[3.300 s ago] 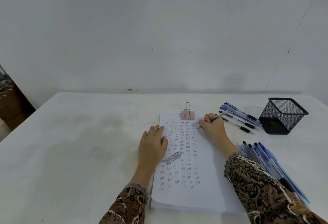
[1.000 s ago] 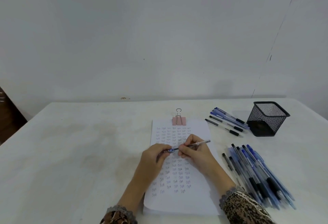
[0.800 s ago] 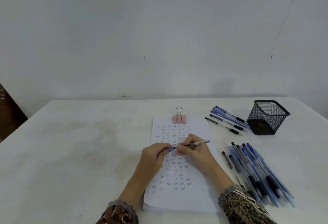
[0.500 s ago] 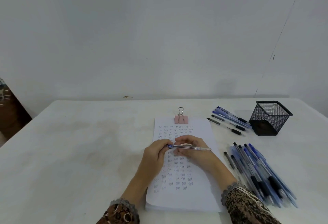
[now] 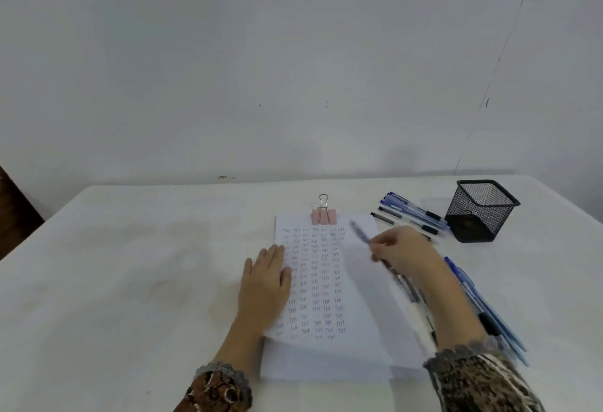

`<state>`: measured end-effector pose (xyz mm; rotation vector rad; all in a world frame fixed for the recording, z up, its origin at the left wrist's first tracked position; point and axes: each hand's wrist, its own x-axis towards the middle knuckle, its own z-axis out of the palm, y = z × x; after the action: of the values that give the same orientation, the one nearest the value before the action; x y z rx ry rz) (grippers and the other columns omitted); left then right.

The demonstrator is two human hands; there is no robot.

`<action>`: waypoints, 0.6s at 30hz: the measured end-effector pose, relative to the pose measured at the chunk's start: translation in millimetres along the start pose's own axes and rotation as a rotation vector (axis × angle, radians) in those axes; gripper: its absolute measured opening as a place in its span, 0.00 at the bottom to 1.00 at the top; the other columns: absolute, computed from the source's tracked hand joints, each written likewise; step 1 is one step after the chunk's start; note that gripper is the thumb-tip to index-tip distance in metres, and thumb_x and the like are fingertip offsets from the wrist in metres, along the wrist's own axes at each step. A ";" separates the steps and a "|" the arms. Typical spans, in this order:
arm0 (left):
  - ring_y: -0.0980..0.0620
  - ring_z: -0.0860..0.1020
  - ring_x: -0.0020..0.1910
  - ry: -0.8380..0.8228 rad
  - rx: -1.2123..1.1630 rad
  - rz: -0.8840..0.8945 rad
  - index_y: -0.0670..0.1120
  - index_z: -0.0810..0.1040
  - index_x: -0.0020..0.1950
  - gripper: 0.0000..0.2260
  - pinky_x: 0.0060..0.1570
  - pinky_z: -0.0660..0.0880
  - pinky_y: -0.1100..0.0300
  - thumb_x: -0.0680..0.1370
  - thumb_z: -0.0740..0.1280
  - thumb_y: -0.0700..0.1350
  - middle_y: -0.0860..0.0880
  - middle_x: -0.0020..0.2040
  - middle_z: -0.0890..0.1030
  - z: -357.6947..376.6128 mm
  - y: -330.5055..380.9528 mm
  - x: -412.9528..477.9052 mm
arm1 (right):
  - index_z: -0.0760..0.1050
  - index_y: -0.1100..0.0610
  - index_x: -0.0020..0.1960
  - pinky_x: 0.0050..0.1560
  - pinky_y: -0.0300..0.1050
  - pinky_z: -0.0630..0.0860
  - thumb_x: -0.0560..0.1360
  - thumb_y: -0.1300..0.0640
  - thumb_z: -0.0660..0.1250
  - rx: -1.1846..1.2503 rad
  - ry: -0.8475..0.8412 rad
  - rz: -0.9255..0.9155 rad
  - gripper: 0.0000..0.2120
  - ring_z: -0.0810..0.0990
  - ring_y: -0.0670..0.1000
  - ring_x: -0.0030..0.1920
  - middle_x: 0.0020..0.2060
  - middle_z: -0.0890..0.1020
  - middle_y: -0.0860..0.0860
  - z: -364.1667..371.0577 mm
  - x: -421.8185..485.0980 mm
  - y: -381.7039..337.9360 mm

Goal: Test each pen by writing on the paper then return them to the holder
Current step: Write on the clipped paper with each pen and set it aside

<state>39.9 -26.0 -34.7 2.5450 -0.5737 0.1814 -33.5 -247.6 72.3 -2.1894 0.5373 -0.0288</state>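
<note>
Two hands share the work at a white bench (image 5: 130, 264): the left hand (image 5: 266, 281) lies flat, its fingers (image 5: 277, 255) straight and together, pressing the left edge of a clipped stack of paper (image 5: 365, 297) at lower centre. The right hand (image 5: 403, 250), right of centre, curls round a blurred blue pen (image 5: 361, 234) held aslant above the sheet's upper right corner. Slim, light and stiff, with a smooth plastic barrel, the pen would likely roll or slip in a loose pinch; a hold low on the barrel should steady it. The thin paper, lined with rows of small handwriting under a pink binder clip (image 5: 323, 216), would probably slide without that palm. A square black wire-mesh holder (image 5: 481, 212) stands open-topped at upper right with loose pens (image 5: 414, 212) beside it; a larger heap of pens (image 5: 483, 307) lies at lower right.
</note>
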 end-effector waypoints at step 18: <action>0.39 0.71 0.65 0.037 0.055 0.014 0.39 0.74 0.64 0.27 0.64 0.66 0.40 0.76 0.47 0.52 0.38 0.64 0.74 7.4 -4.1 1.5 | 0.75 0.54 0.37 0.54 0.50 0.77 0.71 0.52 0.70 -0.365 0.163 0.370 0.08 0.81 0.57 0.46 0.45 0.81 0.57 -66.5 -12.0 60.2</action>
<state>43.1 -27.2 -42.6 2.5857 -0.5804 0.2515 -80.2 -325.1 70.6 -2.4141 1.1061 0.0964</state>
